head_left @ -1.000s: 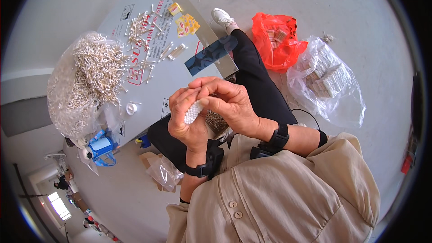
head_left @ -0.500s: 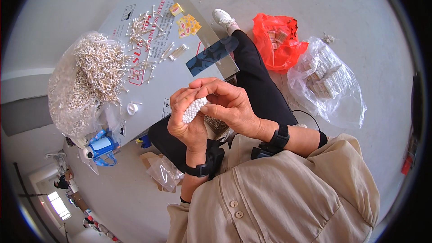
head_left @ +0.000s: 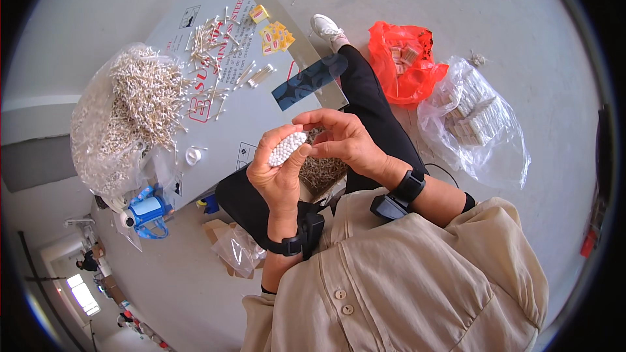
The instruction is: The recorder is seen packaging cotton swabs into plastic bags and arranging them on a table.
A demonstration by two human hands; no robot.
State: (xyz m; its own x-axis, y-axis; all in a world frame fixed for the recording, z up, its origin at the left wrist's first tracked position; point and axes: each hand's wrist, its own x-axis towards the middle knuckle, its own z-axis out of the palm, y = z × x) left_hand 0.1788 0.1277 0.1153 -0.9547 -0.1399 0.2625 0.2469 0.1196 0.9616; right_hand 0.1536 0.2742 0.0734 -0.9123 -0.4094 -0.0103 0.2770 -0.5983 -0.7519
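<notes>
My left hand [head_left: 277,176] is wrapped round a tight bundle of cotton swabs [head_left: 287,148], its white tips facing up. My right hand [head_left: 352,143] is at the bundle's right side, fingers curled, with fingertips at its edge and the thumb beside my left thumb. The swab sticks are hidden by the hands. Below them, between my legs, an open box [head_left: 319,179] holds many thin brownish sticks, partly covered by my hands. On the table [head_left: 215,133] lie loose cotton swabs [head_left: 205,42] and a small bundle of swabs [head_left: 261,76].
A clear bag heaped with swabs [head_left: 134,111] fills the table's left side, near a small white lid [head_left: 193,156] and a blue bottle [head_left: 147,210]. Yellow packets [head_left: 276,38] lie farther back. On the floor are a red bag [head_left: 407,68], a clear bag of white packs [head_left: 473,117] and a carton [head_left: 238,248].
My right hand has shifted right and drawn back from over the bundle, its fingers less overlapped with the left. More of the box below shows. The bundle remains in my left hand.
</notes>
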